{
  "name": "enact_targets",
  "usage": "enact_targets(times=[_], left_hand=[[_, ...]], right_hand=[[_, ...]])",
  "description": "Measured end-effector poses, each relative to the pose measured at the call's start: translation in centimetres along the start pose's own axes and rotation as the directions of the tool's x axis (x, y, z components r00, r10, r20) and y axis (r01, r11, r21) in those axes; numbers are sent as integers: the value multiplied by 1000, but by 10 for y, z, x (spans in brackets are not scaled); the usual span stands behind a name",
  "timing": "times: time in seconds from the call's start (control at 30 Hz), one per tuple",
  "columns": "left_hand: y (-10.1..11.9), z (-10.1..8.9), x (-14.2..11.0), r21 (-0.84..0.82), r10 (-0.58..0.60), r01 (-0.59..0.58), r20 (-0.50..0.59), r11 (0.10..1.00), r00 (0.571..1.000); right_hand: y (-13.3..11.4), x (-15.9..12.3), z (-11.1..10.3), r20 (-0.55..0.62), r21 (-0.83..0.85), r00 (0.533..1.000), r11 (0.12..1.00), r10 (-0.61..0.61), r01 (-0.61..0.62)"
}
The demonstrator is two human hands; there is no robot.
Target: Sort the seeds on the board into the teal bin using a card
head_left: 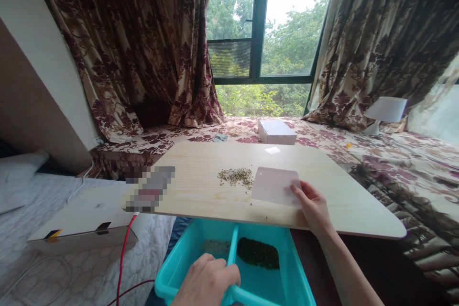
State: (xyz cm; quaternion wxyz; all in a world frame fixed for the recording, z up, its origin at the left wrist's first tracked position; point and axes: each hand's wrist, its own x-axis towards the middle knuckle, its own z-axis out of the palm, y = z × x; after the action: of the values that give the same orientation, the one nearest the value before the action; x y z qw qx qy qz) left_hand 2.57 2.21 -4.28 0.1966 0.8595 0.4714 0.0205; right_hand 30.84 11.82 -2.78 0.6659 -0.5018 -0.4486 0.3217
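Observation:
My right hand [315, 205] pinches the right edge of a thin, pale translucent plastic scraper [274, 185] between thumb and fingers. The scraper stands on a light wooden board [333, 186], its left edge beside a loose scatter of small green beans [236, 177]. Below the board's near edge is a turquoise two-compartment bin [297, 275]. Dark green beans [258, 253] lie in its right compartment; a thin layer of paler small grains [217, 247] lies in the left one. My left hand [211, 279] is closed over the bin's middle divider, its fingertips partly hidden.
A blurred-out device [152, 189] lies at the board's left end with a red cable [124, 253] hanging from it. A white carton [86, 215] rests on the bed at left. Behind the board, a white box [277, 131] and a lamp [386, 110] stand on the window seat.

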Motion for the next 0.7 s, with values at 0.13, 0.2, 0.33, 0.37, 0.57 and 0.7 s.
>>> enact_targets(times=[0.13,0.2,0.33,0.37,0.57,0.7], left_hand=[[-4,3,0,11,31,-31,-35,999,999],[-5,5,1,25,26,-24,-58,999,998],[-5,6,1,56,7,-2,-84,998,996],[-5,6,0,53,7,-2,-88,999,996],[-7,1,0,2,-41,41,-78,999,996],[-8,1,1,26,-30,32,-88,999,996]], right_hand=[[-5,-2,3,67,-20,997,999,34,-33],[-8,-2,4,97,-33,994,998,48,-45],[-13,-4,4,174,-54,981,996,81,-73],[-14,-5,3,194,-58,977,995,91,-81],[-13,-7,-3,335,-89,923,982,188,-167],[-8,-4,-3,250,-5,953,984,172,-176]])
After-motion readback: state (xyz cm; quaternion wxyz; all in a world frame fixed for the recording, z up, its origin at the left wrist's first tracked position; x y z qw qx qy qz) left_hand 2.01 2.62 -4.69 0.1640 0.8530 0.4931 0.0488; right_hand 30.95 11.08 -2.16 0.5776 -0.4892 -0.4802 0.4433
